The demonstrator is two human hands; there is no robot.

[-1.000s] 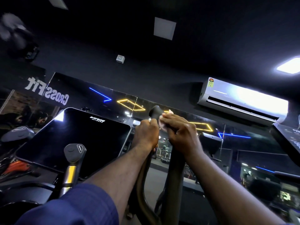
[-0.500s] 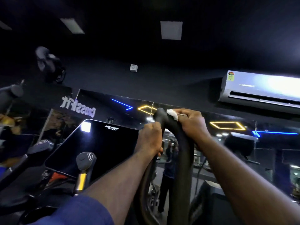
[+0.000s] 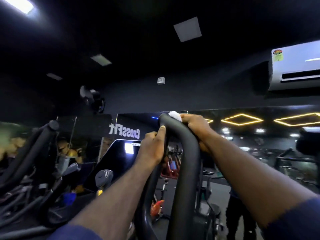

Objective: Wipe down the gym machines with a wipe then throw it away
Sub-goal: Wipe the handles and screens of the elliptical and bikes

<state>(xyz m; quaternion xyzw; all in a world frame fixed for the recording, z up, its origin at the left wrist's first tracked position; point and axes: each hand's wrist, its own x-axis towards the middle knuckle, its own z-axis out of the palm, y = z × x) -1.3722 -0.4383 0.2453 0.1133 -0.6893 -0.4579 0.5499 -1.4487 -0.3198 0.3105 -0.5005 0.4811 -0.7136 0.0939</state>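
A thick black curved handlebar (image 3: 187, 163) of a gym machine rises up the middle of the view. My left hand (image 3: 152, 146) grips the bar's left side, thumb laid up along it. My right hand (image 3: 195, 125) wraps the bar near its top and holds a small crumpled white wipe (image 3: 175, 116) against it; only a tuft of the wipe shows past my fingers.
The machine's dark console screen (image 3: 117, 161) sits lower left with a short grey-capped grip (image 3: 103, 177) in front. Other black machine arms (image 3: 31, 153) stand at the left. A mirror wall (image 3: 242, 153) ahead reflects the gym. An air conditioner (image 3: 294, 66) hangs upper right.
The view has swung left and tilted up. My right hand with the wipe has stayed at the top of the bar, sliding slightly over its bend; the left hand keeps its hold.
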